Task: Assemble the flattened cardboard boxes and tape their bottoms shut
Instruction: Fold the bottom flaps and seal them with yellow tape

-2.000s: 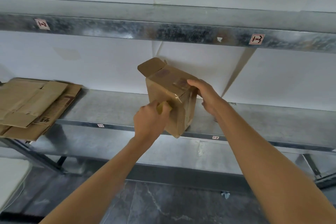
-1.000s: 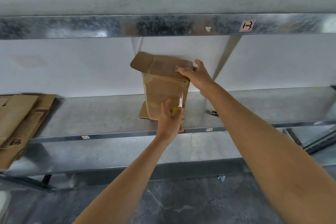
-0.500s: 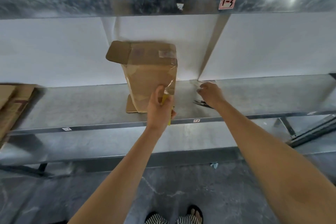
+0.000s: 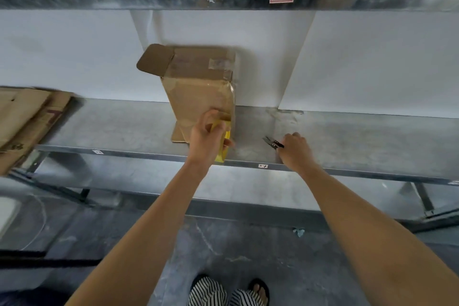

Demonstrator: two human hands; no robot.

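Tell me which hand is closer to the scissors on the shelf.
Right. The right hand is at the handle end of the scissors on the shelf. The left hand is farther left, holding the yellow tape roll against the cardboard box.

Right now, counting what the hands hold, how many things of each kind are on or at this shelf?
Standing box: 1
Stack of flattened cardboard: 1, sheets too overlapped to count
Tape roll: 1, yellow, held by the left hand
Scissors: 1, lying at the right hand
Total: 4
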